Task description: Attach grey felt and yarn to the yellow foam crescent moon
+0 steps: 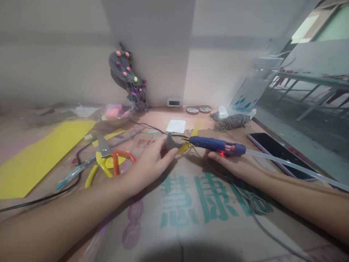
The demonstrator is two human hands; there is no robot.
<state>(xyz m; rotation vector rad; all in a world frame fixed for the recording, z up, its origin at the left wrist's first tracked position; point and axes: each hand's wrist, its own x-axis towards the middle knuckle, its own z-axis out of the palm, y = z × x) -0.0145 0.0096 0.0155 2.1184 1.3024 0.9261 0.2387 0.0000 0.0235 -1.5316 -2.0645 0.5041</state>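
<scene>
My left hand (152, 154) is closed on a small grey curved piece (171, 142), held between thumb and fingers above the cardboard sheet (177, 233). My right hand (227, 163) grips a blue hot glue gun (212, 144) lying level, with a red light glowing on its underside. The gun's metal nozzle points left and is close to the grey piece; whether they touch is unclear. A long clear glue stick (289, 165) runs out of the gun's back to the right. Behind the nozzle is a strip of yellow paper (184, 147).
Scissors (116, 158) with orange and yellow handles, pens (76, 174) and a yellow sheet (46, 156) lie left. A phone (280, 156) and grey yarn (231, 123) are right. A grey crescent decoration with coloured beads (120, 71) stands against the wall. Loose grey cord (257, 203) lies near my right forearm.
</scene>
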